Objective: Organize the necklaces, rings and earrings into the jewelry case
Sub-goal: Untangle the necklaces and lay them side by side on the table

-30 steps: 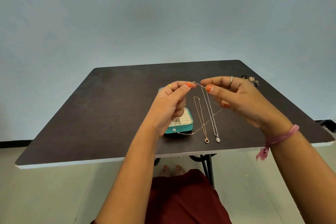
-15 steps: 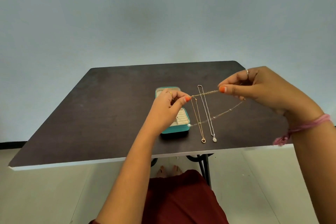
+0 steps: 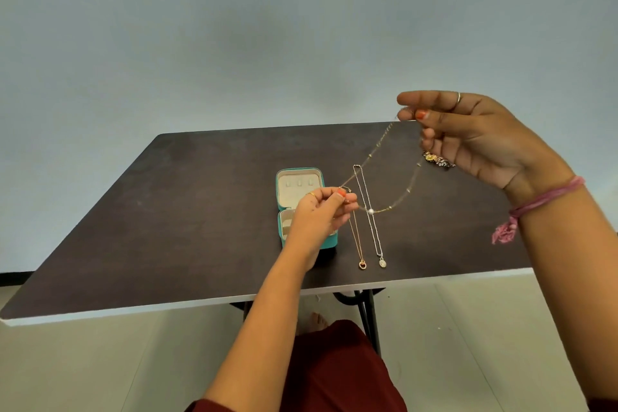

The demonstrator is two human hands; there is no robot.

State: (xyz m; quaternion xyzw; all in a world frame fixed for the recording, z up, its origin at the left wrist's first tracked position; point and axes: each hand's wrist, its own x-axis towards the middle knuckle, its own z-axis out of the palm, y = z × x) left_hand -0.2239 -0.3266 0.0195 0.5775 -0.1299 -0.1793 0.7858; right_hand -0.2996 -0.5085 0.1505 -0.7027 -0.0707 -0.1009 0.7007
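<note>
A thin gold beaded chain necklace (image 3: 398, 201) hangs slack in the air between both hands, sloping from the raised right hand (image 3: 475, 137) near the desk's (image 3: 167, 211) far right corner down to the left hand (image 3: 321, 214), which is nearer the open teal jewelry case (image 3: 301, 207). Both hands' fingers pinch the chain's ends.
</note>
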